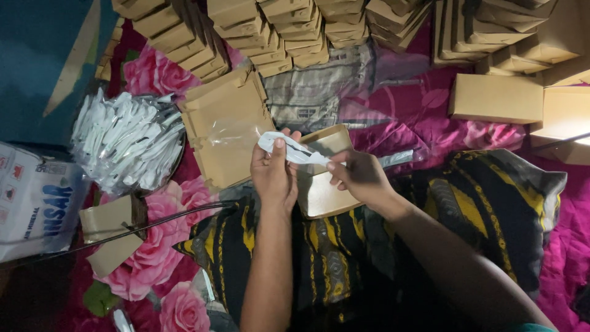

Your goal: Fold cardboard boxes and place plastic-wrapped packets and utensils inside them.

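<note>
My left hand (274,174) and my right hand (360,176) together hold a small white plastic packet (289,149) with something dark inside, stretched between thumbs and fingers. Right under the hands an open brown cardboard box (322,195) rests on my lap, over black and yellow patterned cloth (491,203). To the left of my left hand lies a flat brown box lid with a clear plastic window (224,135).
A pile of white wrapped packets (126,138) fills a round tray at the left. Stacks of closed brown boxes (289,31) line the far side, more at the right (496,98). A printed white bag (37,203) sits far left, a dark cable (160,222) crosses the pink floral sheet.
</note>
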